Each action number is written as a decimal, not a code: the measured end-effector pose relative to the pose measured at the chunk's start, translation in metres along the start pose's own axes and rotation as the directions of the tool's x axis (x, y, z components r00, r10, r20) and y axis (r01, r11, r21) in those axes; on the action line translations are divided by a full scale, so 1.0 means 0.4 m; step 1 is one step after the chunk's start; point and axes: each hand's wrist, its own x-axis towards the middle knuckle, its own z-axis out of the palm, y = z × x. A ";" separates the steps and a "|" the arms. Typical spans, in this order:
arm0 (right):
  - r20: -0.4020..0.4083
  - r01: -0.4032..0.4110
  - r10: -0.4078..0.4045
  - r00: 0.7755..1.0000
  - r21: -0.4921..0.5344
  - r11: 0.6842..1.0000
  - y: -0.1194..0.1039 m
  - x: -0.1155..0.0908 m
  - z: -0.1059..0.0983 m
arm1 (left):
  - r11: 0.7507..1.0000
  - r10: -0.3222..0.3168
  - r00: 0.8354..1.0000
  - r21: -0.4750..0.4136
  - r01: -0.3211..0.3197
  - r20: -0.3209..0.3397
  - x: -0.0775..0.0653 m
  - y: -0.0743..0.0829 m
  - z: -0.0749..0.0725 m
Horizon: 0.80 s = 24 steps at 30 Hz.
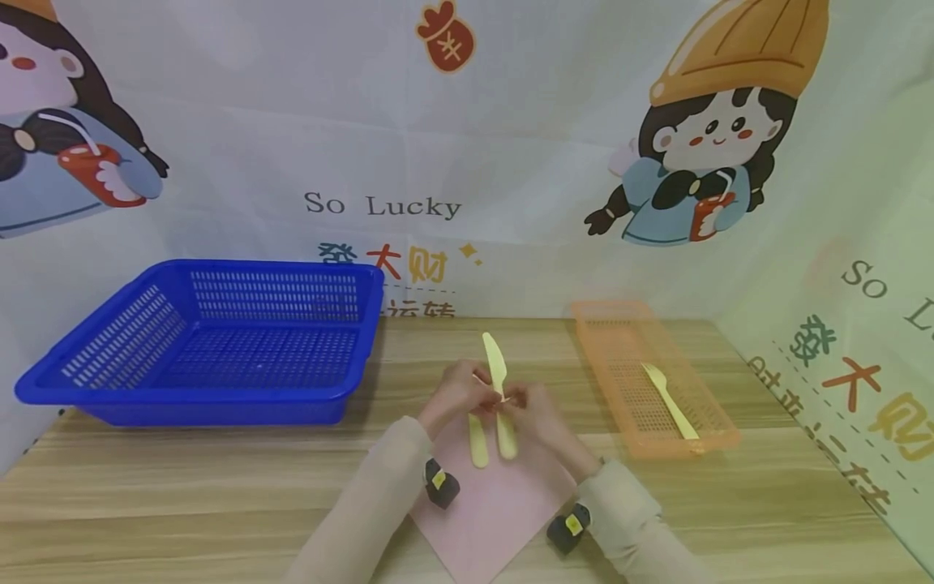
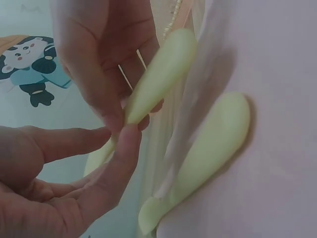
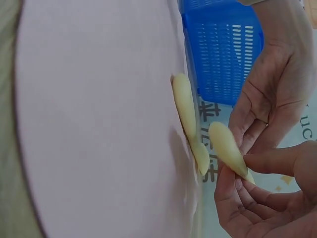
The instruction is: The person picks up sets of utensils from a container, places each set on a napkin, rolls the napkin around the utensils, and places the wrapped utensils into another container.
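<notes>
While fingers (image 2: 74, 143) pinch a knife (image 1: 493, 361) (yellow), another utensil (image 2: 213, 148) lies near — matching.

Head view came out soft and evenly lit, kinda washed out, with a yellow-green tint on the right and the blue basket (image 1: 219, 396) stretched toward the left edge. Wrist views looked dimmer and hazier, with soft shadows on the pink sheet (image 2: 282, 148).

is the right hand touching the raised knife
Touching: the right wrist view shows the right hand pinching the knife, fingers pressed against its handle with no gap.
</notes>
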 end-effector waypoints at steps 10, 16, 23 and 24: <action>0.044 -0.086 0.087 0.995 -0.023 0.996 0.014 0.004 0.010 | 0.953 0.139 0.990 0.269 -0.142 0.030 0.203 -0.217 -0.007; 0.108 -0.077 0.085 0.991 -0.074 0.994 0.014 0.004 0.017 | 0.826 0.178 0.978 0.524 -0.207 0.105 0.210 -0.244 -0.009; 0.157 -0.049 0.067 0.985 -0.117 0.992 0.006 0.004 0.024 | 0.839 0.113 0.991 0.527 -0.133 0.070 -0.007 -0.053 -0.031; 0.157 -0.046 0.065 0.985 -0.124 0.991 0.004 0.005 0.025 | 0.838 0.113 0.991 0.530 -0.133 0.070 -0.015 -0.047 -0.031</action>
